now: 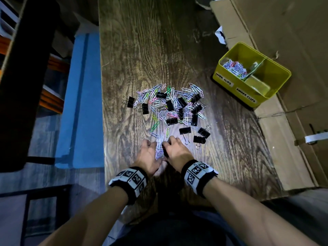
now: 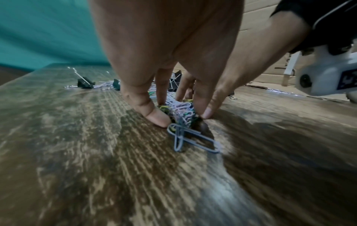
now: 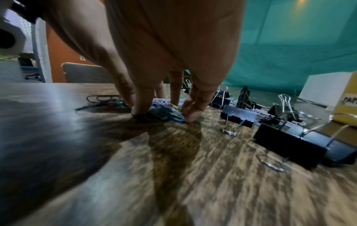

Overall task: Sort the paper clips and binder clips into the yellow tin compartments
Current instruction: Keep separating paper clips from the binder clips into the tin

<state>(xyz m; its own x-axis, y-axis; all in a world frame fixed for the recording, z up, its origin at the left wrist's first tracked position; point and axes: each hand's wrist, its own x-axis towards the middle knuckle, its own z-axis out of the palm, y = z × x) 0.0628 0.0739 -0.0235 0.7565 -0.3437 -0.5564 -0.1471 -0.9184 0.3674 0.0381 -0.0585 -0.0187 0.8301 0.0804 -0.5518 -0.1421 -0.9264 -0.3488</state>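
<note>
From the head view the left hand (image 1: 148,153) and right hand (image 1: 175,149) sit side by side near the surface's (image 1: 134,55) near edge, fingers curled inward around a small bunch of paper clips (image 1: 159,148) squeezed between them. The left wrist view adds what the head view hides: the left thumb and the right fingertips (image 2: 207,112) press the bunch (image 2: 181,113) against the wood from both sides, and two grey clips (image 2: 193,140) lie crossed just outside the grip. The right wrist view shows the same bunch (image 3: 164,111) pinched between the hands, with binder clips (image 3: 236,116) lying close on the right. Only the head view shows the main pile (image 1: 170,105) of mixed paper and binder clips in the middle of the surface, and the yellow tin (image 1: 276,89) at the right edge: its section labelled paper clips holds a heap of clips (image 1: 234,67); the section labelled binder clips shows only its bottom.
</note>
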